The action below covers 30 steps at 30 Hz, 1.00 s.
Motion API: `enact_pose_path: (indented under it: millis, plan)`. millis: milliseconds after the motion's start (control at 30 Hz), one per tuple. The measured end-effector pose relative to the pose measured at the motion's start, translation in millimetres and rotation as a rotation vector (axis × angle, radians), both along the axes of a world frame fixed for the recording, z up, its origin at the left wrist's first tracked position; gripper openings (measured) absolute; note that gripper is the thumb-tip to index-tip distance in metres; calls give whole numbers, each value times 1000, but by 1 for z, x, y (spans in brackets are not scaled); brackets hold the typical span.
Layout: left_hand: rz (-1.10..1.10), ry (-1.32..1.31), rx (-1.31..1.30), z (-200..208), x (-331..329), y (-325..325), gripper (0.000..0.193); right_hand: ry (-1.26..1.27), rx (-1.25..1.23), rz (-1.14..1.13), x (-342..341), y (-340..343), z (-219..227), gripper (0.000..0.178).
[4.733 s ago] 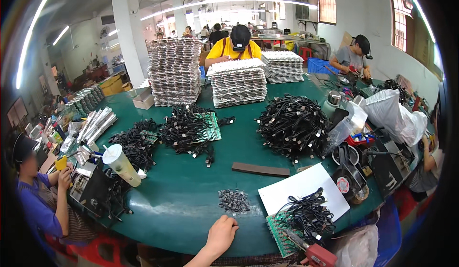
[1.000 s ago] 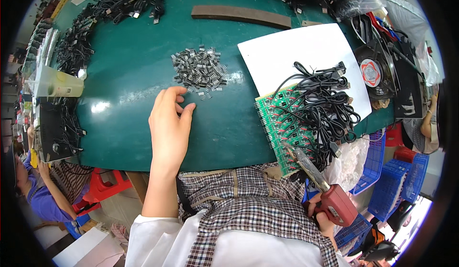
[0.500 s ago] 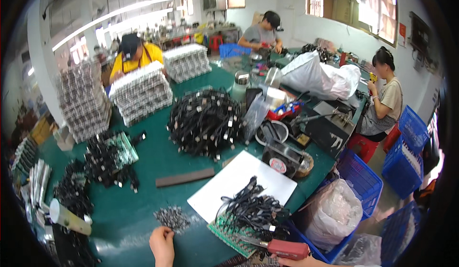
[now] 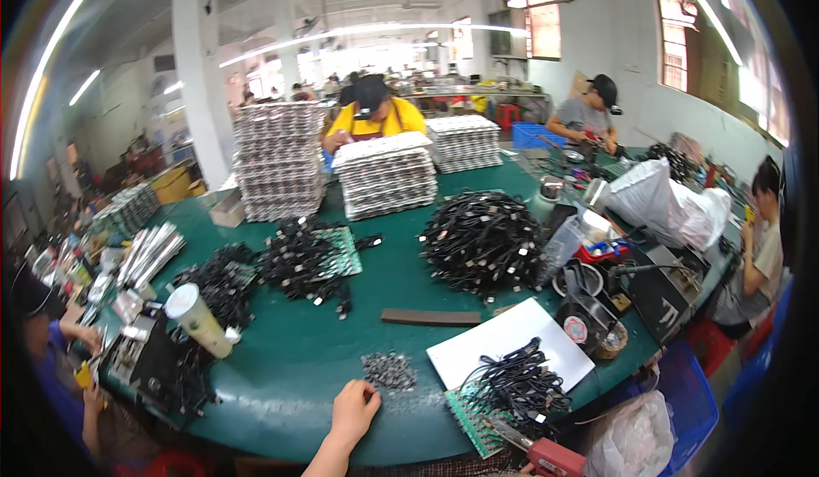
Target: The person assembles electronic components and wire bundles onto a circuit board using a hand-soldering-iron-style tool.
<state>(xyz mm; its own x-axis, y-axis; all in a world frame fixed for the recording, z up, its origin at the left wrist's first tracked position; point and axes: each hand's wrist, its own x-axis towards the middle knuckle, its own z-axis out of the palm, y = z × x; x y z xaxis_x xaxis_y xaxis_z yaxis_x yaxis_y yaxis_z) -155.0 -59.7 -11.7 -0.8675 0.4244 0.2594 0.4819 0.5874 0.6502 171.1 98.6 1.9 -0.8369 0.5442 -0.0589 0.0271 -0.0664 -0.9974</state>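
My left hand (image 4: 351,410) rests on the green table beside a small heap of tiny grey metal parts (image 4: 388,371). Its fingers are curled together, and whatever may be between them is too small to make out. At the lower edge, a red soldering gun (image 4: 556,458) points its metal tip up and left at a green circuit board panel (image 4: 471,421). Only a sliver of my right hand (image 4: 528,470) shows, closed at the gun's handle. A bundle of black cables (image 4: 522,385) lies over the board and partly on a white sheet (image 4: 456,356).
A dark flat bar (image 4: 431,317) and a large cable pile (image 4: 482,242) lie beyond. Further cables (image 4: 299,259) and a capped cup (image 4: 198,319) stand left. White stacks (image 4: 386,178) rise before a person in yellow. Blue crate (image 4: 693,409) at right; co-workers sit around.
The view has swung left, so everything sits further right in the picture, and a person at the left edge has appeared. My left hand stays beside the metal parts; the soldering gun sits lower in view.
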Motion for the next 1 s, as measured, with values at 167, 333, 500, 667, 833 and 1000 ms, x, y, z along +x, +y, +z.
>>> enact_pose_path:
  millis: [167, 333, 500, 667, 833, 1000]
  plan:
    - [11, -104, 204, -14, -9, -2, 12, 11, -9, 36, 10, -2, -8, 34]
    - [38, -287, 456, -28, -16, -6, 14, 61, -26, 5, 15, 0, -11, 34]
    - [16, -263, 406, -23, -18, -3, 11, 60, -67, -71, 20, 0, -14, 35]
    - [-16, -442, 620, -26, -23, -7, 12, 204, -59, -81, 9, 1, -2, 43]
    - [8, -522, 670, -23, -23, -10, 15, 265, -43, -44, 0, 12, -7, 44]
    - [25, -515, 658, -22, -18, -9, 15, 360, -301, -66, -11, 30, 8, 41]
